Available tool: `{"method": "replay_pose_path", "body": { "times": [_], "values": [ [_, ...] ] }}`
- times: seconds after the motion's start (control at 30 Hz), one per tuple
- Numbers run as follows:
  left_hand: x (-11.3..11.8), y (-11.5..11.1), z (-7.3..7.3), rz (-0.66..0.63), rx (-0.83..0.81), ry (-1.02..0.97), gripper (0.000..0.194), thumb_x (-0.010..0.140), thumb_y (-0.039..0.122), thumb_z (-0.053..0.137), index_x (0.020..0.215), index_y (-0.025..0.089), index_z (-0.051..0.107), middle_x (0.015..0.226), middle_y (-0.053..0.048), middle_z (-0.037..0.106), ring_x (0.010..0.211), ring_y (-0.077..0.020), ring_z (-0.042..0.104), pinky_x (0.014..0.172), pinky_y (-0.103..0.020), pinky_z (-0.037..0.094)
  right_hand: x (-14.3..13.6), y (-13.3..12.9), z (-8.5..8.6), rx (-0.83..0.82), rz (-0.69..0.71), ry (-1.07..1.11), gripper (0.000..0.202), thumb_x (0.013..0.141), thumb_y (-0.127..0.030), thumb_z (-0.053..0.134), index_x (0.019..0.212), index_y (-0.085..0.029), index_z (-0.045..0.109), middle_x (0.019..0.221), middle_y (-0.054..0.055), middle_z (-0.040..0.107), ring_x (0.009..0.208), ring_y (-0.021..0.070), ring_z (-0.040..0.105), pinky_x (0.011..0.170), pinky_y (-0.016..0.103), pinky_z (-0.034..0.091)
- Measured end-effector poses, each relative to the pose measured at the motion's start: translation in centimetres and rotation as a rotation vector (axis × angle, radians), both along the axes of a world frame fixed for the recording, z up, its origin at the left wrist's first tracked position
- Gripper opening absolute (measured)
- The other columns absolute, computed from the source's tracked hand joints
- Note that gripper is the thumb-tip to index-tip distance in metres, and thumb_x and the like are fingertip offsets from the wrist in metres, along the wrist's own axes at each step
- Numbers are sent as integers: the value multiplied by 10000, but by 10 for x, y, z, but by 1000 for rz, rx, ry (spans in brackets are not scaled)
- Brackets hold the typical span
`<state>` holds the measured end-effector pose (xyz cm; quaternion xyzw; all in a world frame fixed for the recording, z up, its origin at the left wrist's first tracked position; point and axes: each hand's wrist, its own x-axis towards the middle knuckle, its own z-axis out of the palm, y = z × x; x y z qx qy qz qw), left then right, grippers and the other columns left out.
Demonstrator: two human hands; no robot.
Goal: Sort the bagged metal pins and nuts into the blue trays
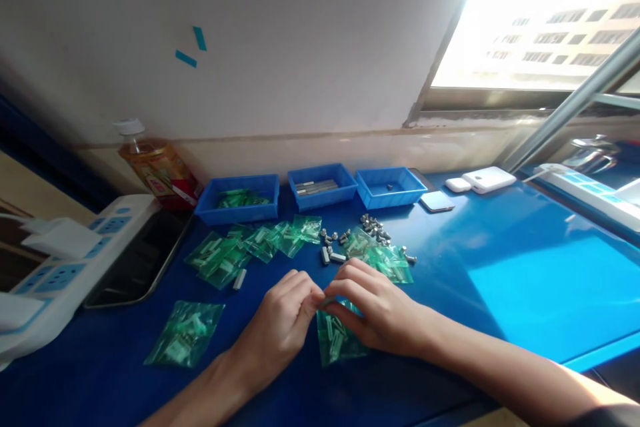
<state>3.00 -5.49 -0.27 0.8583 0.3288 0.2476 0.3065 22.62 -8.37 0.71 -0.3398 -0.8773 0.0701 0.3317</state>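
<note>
My left hand and my right hand meet near the front middle of the table. Both are closed, thumbs and fingertips pinched together at the top edge of a small green plastic bag. Slim metal pieces show through the bag; my right fingers cover part of it. Just beyond my hands lie hex standoffs, a pile of small metal screws and more green bags. To the left, a filled green bag lies by itself, and a single standoff rests near a group of bags.
Along the wall stand three blue bins: one with green bags, one with metal rods, one with a small part. A power strip, phone and bottle are left; white devices sit back right.
</note>
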Motion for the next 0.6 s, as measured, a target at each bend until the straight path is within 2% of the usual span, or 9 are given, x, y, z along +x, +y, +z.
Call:
{"method": "replay_pose_path", "body": {
  "times": [0.1,0.2,0.3,0.43,0.6],
  "values": [
    [-1,-1,1,-17,-16,9,359,1007,317,292,769,205,537,751,-17,581,743,-174,546,721,-309,433,-2,1,0,12,-52,19,84,945,-187,465,1011,-208,513,818,58,599,713,176,492,640,303,480],
    [-2,-2,-1,38,28,-22,155,957,330,451,950,217,557,862,-21,621,800,-177,581,750,-294,469,-2,2,-3,27,-89,28,103,949,-180,431,1006,-218,507,796,58,594,679,178,484,603,308,468],
    [-5,-2,-2,97,126,-85,204,914,247,541,1116,236,518,963,-21,632,847,-161,602,767,-258,490,-3,4,-5,0,-117,75,104,947,-171,422,981,-216,510,782,53,584,668,171,487,595,299,459],
    [-8,1,0,42,237,-100,117,938,192,491,1004,236,577,919,-14,646,862,-156,612,810,-259,482,-6,6,-5,-48,-106,97,122,953,-173,408,944,-210,524,727,36,549,645,161,495,580,280,452],
    [-10,6,1,205,148,-98,146,952,306,477,902,212,577,815,-15,626,754,-161,603,714,-267,492,-14,10,-1,-12,-146,68,131,916,-237,528,1039,-193,524,840,67,600,746,182,523,659,307,468]
  ]
}}
